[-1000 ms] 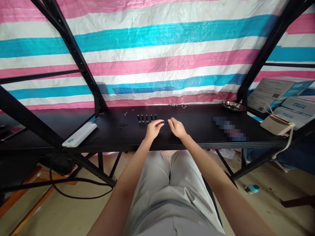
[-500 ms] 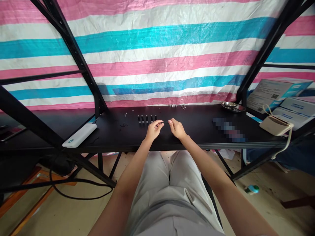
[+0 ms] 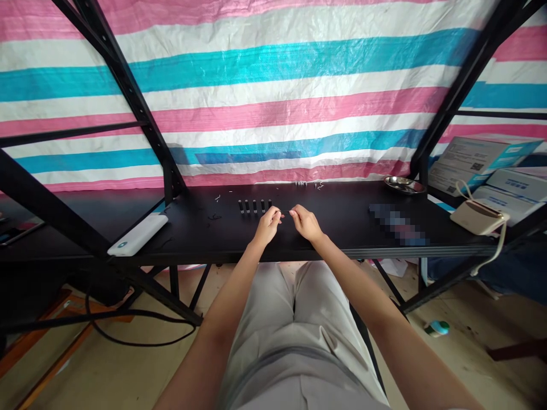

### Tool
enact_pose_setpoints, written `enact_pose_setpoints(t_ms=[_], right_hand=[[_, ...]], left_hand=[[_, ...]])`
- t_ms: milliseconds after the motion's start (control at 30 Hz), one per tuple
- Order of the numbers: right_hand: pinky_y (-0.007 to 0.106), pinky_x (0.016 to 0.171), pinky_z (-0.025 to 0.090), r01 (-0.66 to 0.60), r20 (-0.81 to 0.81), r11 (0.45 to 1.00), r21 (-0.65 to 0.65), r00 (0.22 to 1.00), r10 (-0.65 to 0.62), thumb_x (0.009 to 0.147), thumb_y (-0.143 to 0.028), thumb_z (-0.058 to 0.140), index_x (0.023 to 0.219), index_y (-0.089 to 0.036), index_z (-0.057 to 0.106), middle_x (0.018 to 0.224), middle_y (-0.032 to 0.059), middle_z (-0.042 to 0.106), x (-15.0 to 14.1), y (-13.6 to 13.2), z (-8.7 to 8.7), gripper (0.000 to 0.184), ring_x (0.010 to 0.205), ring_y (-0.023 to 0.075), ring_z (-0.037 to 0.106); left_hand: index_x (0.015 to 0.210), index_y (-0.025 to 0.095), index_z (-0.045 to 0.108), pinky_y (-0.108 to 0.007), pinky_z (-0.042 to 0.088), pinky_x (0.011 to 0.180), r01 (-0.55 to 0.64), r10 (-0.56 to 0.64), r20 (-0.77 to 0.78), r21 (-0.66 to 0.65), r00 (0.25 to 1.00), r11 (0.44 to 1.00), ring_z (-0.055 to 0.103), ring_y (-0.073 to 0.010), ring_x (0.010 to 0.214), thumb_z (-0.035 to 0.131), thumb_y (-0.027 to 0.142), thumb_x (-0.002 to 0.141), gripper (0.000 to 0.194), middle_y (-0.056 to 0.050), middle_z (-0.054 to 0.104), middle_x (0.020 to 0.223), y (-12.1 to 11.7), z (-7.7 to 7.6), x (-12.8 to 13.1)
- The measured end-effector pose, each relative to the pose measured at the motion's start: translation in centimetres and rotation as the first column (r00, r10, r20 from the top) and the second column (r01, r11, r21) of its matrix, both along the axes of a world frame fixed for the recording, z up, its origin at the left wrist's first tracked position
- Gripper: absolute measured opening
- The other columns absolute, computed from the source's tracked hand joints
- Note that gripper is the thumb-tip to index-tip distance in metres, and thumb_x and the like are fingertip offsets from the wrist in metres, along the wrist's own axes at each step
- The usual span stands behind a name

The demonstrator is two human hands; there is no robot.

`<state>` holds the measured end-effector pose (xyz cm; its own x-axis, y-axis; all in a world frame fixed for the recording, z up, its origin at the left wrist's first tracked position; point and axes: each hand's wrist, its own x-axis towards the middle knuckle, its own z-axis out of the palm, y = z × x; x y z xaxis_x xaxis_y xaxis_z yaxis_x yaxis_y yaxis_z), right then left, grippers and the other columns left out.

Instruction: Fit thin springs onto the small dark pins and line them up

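My left hand [image 3: 267, 226] and my right hand [image 3: 306, 222] meet over the middle of a black table [image 3: 342, 239]. Both are pinched closed, fingertips almost touching, on a small dark piece [image 3: 285, 213] between them that is too small to name. Just behind my left hand stands a row of several small black upright pieces [image 3: 255, 206]. Tiny pale metal bits [image 3: 308, 184] lie scattered near the table's back edge.
A white power bank [image 3: 137, 234] lies at the table's left. A metal dish [image 3: 405, 184] sits at the back right, and a beige device with a cable [image 3: 479, 217] beside stacked boxes [image 3: 482, 156]. Black frame struts [image 3: 128, 91] rise on both sides. A black cable [image 3: 141, 324] loops on the floor.
The hands have drawn slightly closer together around the small piece; otherwise nothing has visibly moved.
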<state>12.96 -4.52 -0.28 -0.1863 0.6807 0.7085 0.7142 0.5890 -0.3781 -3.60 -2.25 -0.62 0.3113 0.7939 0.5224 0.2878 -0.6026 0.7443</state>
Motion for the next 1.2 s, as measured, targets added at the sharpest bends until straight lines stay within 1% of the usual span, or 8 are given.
enact_pose_setpoints(t_ms=[233,433,600,667,767,867,1033,1200], right_hand=[[0.023,0.065,0.040,-0.043,-0.047,0.999,-0.003,0.998,0.043,0.095,-0.040,0.027,0.094,-0.021,0.050,0.090,0.0053,0.060,0.1,-0.2,0.2,0.030,0.077,0.0148,0.058],[0.025,0.064,0.043,-0.011,-0.061,0.998,-0.062,0.998,0.007,0.094,-0.039,0.032,0.107,-0.020,0.049,0.095,0.0058,0.061,0.1,0.1,0.0,0.029,0.075,0.0155,0.059],[0.025,0.069,0.046,-0.023,0.006,0.999,-0.038,1.000,0.024,0.095,-0.035,0.031,0.120,-0.022,0.046,0.108,0.0072,0.059,0.0,0.1,0.1,0.033,0.089,0.0159,0.060],[0.024,0.067,0.046,-0.012,0.057,1.000,-0.024,0.998,0.013,0.095,-0.035,0.030,0.119,-0.023,0.050,0.110,0.0072,0.058,0.0,0.1,0.1,0.033,0.090,0.0155,0.059],[0.023,0.062,0.045,0.042,0.117,0.999,-0.018,0.992,-0.040,0.094,-0.036,0.032,0.114,-0.024,0.055,0.108,0.0068,0.056,-0.1,0.3,-0.1,0.032,0.085,0.0147,0.059],[0.023,0.059,0.043,0.101,0.174,0.995,-0.019,0.980,-0.096,0.093,-0.036,0.036,0.110,-0.024,0.058,0.103,0.0064,0.056,-0.1,0.6,-0.4,0.030,0.080,0.0144,0.058],[0.026,0.065,0.044,0.172,0.224,0.984,-0.040,0.962,-0.159,0.091,-0.029,0.040,0.100,-0.022,0.061,0.090,0.0070,0.060,-0.1,1.2,-0.8,0.024,0.084,0.0180,0.057],[0.030,0.071,0.044,0.253,0.209,0.963,-0.097,0.951,-0.229,0.089,-0.025,0.042,0.096,-0.020,0.061,0.090,0.0097,0.061,0.0,1.6,-1.0,0.021,0.087,0.0212,0.056]], left_hand=[[0.085,0.019,0.046,-0.020,0.043,0.057,-0.053,0.053,0.011,-0.008,0.999,0.999,0.058,-0.0099,0.066,0.033,0.044,0.091,0.029,-0.003,0.063,0.084,0.0,0.1,0.0],[0.081,0.019,0.045,-0.019,0.043,0.056,-0.097,0.097,0.020,-0.007,0.995,0.995,0.056,-0.0084,0.062,0.031,0.042,0.092,0.028,-0.003,0.062,0.084,0.1,0.0,-0.1],[0.081,0.019,0.045,-0.020,0.044,0.058,-0.112,0.112,0.017,0.004,0.994,0.994,0.056,-0.0087,0.061,0.032,0.041,0.092,0.027,-0.003,0.063,0.083,0.1,0.2,-0.1],[0.081,0.019,0.045,-0.021,0.045,0.060,-0.118,0.118,0.019,0.022,0.993,0.993,0.057,-0.0088,0.060,0.033,0.040,0.092,0.026,-0.003,0.063,0.082,0.0,0.3,-0.1],[0.083,0.019,0.048,-0.022,0.045,0.061,-0.141,0.140,0.022,0.040,0.990,0.989,0.058,-0.0095,0.060,0.036,0.038,0.091,0.024,-0.003,0.064,0.080,-0.1,0.4,-0.1],[0.085,0.019,0.051,-0.021,0.045,0.058,-0.204,0.204,0.008,0.057,0.979,0.977,0.058,-0.0103,0.060,0.041,0.037,0.089,0.021,-0.003,0.064,0.077,0.0,0.4,-0.1],[0.083,0.018,0.057,-0.022,0.043,0.057,-0.337,0.337,0.022,0.126,0.941,0.933,0.055,-0.0107,0.059,0.048,0.037,0.085,0.020,-0.002,0.063,0.071,0.1,0.2,-0.1],[0.085,0.019,0.058,-0.022,0.043,0.059,-0.383,0.376,0.076,0.144,0.924,0.913,0.054,-0.0099,0.058,0.052,0.035,0.083,0.018,-0.002,0.062,0.072,0.3,0.1,-0.2]])
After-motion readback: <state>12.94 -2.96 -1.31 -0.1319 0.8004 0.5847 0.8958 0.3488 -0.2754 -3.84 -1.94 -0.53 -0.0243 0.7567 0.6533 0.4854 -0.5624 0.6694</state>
